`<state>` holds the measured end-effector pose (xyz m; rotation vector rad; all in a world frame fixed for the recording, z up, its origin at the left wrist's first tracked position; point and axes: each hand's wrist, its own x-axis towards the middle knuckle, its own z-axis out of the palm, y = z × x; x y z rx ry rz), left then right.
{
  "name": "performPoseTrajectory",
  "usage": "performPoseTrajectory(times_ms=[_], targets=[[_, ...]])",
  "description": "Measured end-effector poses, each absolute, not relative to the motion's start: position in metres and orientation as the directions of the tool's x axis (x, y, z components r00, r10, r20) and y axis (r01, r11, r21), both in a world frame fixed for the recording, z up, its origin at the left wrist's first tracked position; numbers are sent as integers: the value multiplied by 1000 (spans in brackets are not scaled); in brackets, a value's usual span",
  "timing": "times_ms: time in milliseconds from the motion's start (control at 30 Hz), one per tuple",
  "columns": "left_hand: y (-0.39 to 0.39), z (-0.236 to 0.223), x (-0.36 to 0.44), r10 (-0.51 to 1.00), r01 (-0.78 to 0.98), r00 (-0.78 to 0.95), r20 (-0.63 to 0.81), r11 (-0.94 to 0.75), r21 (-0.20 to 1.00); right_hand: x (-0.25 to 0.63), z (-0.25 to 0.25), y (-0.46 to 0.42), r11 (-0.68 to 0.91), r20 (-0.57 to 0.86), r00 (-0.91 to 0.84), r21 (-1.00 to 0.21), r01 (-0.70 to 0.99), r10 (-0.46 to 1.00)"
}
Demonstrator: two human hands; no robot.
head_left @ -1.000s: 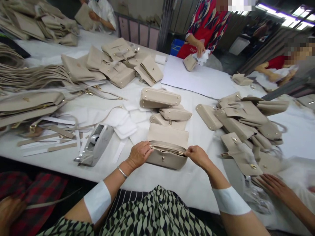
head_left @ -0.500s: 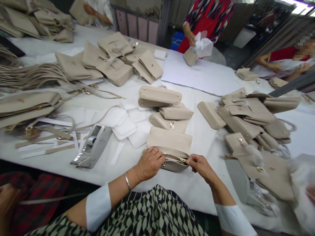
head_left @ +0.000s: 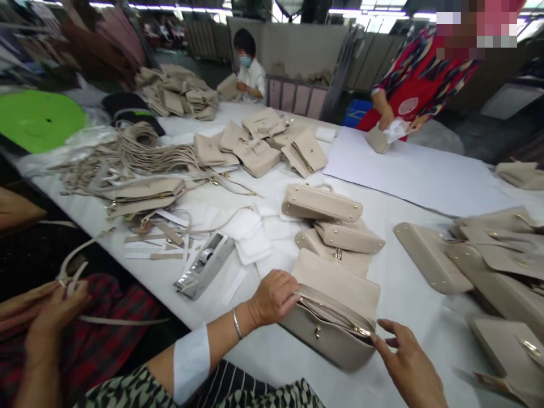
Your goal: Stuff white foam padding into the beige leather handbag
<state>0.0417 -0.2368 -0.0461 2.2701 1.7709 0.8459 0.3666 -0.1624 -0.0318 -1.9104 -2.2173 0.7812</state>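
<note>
A beige handbag (head_left: 335, 340) stands on the table before me, its flap folded back and a gold zipper (head_left: 361, 331) showing along its top. My left hand (head_left: 275, 296), with a silver bangle on the wrist, is closed on the bag's left top corner. At the other end of the zipper is my right hand (head_left: 406, 360); its fingers are spread, and a fingertip touches the bag's right edge. The bag's inside is mostly hidden. Just beyond it lie several more beige handbags (head_left: 323, 202), some with metal-studded bases facing me.
A tape dispenser (head_left: 206, 266), white foam sheets (head_left: 255, 238) and a bundle of straps (head_left: 157, 153) lie to the left. More bags (head_left: 493, 266) are piled at right. A co-worker's hands (head_left: 59, 300) hold a strap at left; another person stands across by a white board (head_left: 408, 170).
My view has swung left and up, so things sit lower and farther right. The handbag is turned at an angle. My right hand's fingers have opened from a pinch at the zipper end.
</note>
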Motion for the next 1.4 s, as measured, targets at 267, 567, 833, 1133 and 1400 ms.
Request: performPoseTrajectory(times_ms=[267, 567, 833, 1133, 1400], targets=[[-203, -77, -56, 899, 923, -380, 216, 354, 150, 329, -63, -177, 573, 49, -577, -212, 792, 815], [-169, -68, -117, 879, 884, -467, -97, 463, -63, 360, -90, -160, 687, 196, -659, -167, 708, 726], [-171, -3, -124, 896, 895, -444, -18, 442, -61, 344, -61, -165, 674, 267, -629, -135, 726, 730], [-247, 67, -84, 985, 856, 171, 22, -160, 491, 230, 44, -171, 703, 322, -627, -377, 603, 710], [-248, 55, -25, 994, 584, -57, 89, -39, 811, 194, 55, -196, 354, -177, -751, -798, 488, 636]])
